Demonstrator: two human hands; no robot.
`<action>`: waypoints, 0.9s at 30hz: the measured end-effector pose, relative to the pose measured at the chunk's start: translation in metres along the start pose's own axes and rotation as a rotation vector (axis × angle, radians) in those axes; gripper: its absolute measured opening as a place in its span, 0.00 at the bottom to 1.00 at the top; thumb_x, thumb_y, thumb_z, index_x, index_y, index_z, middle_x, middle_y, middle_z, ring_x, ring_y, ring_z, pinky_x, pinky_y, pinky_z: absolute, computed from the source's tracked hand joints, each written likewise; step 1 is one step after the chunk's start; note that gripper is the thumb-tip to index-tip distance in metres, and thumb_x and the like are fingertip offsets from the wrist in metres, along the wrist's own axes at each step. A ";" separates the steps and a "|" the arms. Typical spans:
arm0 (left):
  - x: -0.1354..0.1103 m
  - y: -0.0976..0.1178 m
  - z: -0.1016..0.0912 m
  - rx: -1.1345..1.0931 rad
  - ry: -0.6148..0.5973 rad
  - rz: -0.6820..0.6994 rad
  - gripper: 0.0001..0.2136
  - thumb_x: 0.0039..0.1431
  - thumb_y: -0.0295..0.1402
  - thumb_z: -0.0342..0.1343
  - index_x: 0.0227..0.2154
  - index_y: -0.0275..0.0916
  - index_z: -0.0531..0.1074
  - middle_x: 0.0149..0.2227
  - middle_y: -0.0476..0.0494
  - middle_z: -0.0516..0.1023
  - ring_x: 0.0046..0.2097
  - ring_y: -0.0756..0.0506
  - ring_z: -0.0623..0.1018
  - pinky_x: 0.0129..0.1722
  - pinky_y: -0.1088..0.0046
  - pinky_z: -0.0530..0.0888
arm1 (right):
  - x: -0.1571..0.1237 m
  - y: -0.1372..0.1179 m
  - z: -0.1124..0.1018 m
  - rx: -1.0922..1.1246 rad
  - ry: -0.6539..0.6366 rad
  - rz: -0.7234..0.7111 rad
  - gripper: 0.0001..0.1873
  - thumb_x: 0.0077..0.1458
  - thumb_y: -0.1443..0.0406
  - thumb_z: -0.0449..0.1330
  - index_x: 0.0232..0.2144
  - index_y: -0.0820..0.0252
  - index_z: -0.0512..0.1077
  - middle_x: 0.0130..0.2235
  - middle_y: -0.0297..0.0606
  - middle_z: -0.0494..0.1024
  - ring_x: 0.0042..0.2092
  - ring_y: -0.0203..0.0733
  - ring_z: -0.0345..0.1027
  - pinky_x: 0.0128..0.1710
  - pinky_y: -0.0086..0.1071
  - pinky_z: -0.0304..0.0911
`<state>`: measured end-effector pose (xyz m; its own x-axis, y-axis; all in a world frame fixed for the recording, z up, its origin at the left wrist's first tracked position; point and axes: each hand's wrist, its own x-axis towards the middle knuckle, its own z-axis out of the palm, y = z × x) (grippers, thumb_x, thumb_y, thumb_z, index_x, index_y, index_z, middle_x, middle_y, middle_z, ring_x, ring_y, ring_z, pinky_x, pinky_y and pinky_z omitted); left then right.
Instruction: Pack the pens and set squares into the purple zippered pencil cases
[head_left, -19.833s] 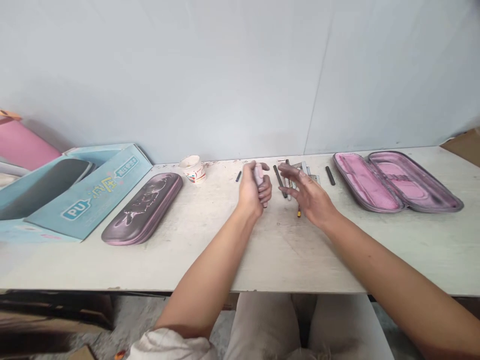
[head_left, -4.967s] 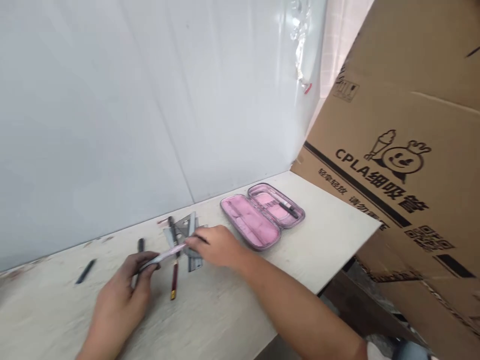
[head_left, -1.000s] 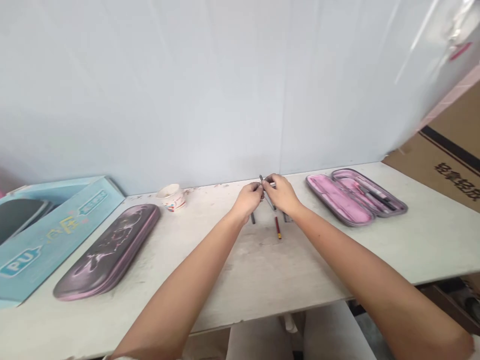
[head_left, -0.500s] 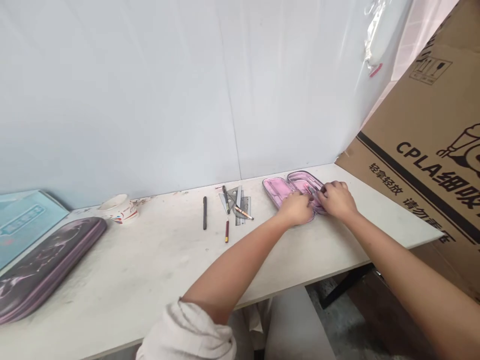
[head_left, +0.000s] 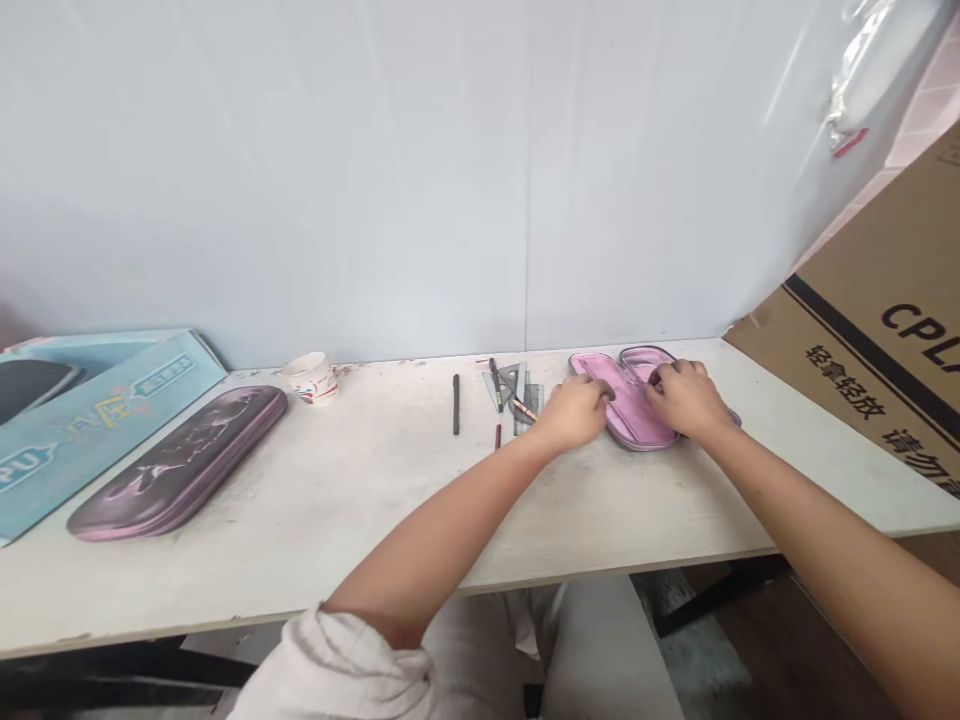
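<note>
An unzipped pencil case (head_left: 637,415) with a pink lining lies spread on the table. My left hand (head_left: 576,412) is at its left half, with the fingers curled together; whatever they hold is hidden. Over the right half, my right hand (head_left: 691,398) has its fingers closed on the pencil case near the inner fold, covering much of that side. Left of the case lie a set square (head_left: 513,380), a ruler (head_left: 535,392), a black pen (head_left: 456,404) and a dark red pencil (head_left: 498,436), whose lower end my left forearm hides.
A closed dark and pink case (head_left: 187,460) lies at left, beside a light blue box (head_left: 112,420). A paper cup (head_left: 311,380) stands near the wall. A large cardboard box (head_left: 862,340) leans at right. The table's front edge (head_left: 555,580) runs before my legs.
My view has turned left. Relative to the pencil case, my left hand has moved left from its middle, and my right hand has shifted left toward the fold. More pink lining shows.
</note>
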<state>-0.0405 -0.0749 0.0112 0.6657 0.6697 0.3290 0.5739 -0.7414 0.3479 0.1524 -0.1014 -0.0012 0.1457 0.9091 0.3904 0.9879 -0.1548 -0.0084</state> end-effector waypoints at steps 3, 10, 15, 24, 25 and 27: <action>-0.029 -0.039 -0.024 0.029 0.025 -0.079 0.15 0.57 0.29 0.41 0.39 0.38 0.73 0.41 0.40 0.74 0.47 0.44 0.72 0.50 0.67 0.66 | 0.005 -0.038 -0.001 0.022 -0.009 -0.109 0.18 0.55 0.60 0.48 0.39 0.66 0.71 0.42 0.52 0.70 0.47 0.53 0.58 0.45 0.40 0.54; -0.090 -0.112 -0.065 -0.013 0.091 -0.369 0.15 0.58 0.29 0.41 0.38 0.38 0.73 0.42 0.42 0.75 0.46 0.45 0.72 0.50 0.69 0.67 | 0.004 -0.133 0.008 0.123 -0.143 -0.322 0.19 0.56 0.58 0.48 0.37 0.64 0.72 0.42 0.50 0.70 0.49 0.50 0.57 0.48 0.38 0.52; -0.109 -0.117 -0.070 -0.050 0.084 -0.385 0.13 0.58 0.30 0.42 0.38 0.38 0.72 0.43 0.43 0.74 0.46 0.45 0.73 0.48 0.70 0.67 | -0.004 -0.163 0.018 0.100 -0.181 -0.339 0.16 0.55 0.60 0.50 0.35 0.67 0.72 0.44 0.53 0.68 0.50 0.53 0.55 0.47 0.38 0.53; -0.107 -0.102 -0.067 -0.100 0.010 -0.183 0.14 0.59 0.39 0.44 0.40 0.36 0.69 0.42 0.40 0.73 0.46 0.43 0.71 0.48 0.67 0.66 | -0.030 -0.161 0.005 0.296 0.040 -0.551 0.14 0.59 0.62 0.46 0.38 0.66 0.67 0.41 0.48 0.71 0.48 0.48 0.59 0.48 0.38 0.54; -0.104 -0.099 -0.065 -0.069 -0.008 -0.171 0.14 0.60 0.39 0.43 0.39 0.37 0.69 0.40 0.40 0.73 0.46 0.43 0.70 0.48 0.67 0.65 | -0.031 -0.161 0.004 0.296 0.050 -0.568 0.14 0.59 0.63 0.46 0.38 0.66 0.67 0.42 0.48 0.71 0.48 0.48 0.59 0.48 0.38 0.54; -0.098 -0.092 -0.063 -0.011 -0.036 -0.163 0.14 0.61 0.37 0.40 0.38 0.37 0.69 0.38 0.40 0.72 0.46 0.43 0.70 0.48 0.67 0.65 | -0.031 -0.159 0.004 0.288 0.068 -0.586 0.14 0.59 0.64 0.46 0.39 0.66 0.67 0.43 0.49 0.71 0.49 0.47 0.58 0.49 0.38 0.53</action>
<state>-0.1888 -0.0697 0.0018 0.5813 0.7789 0.2355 0.6703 -0.6224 0.4040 -0.0090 -0.1034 -0.0154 -0.4156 0.7832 0.4626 0.8786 0.4772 -0.0186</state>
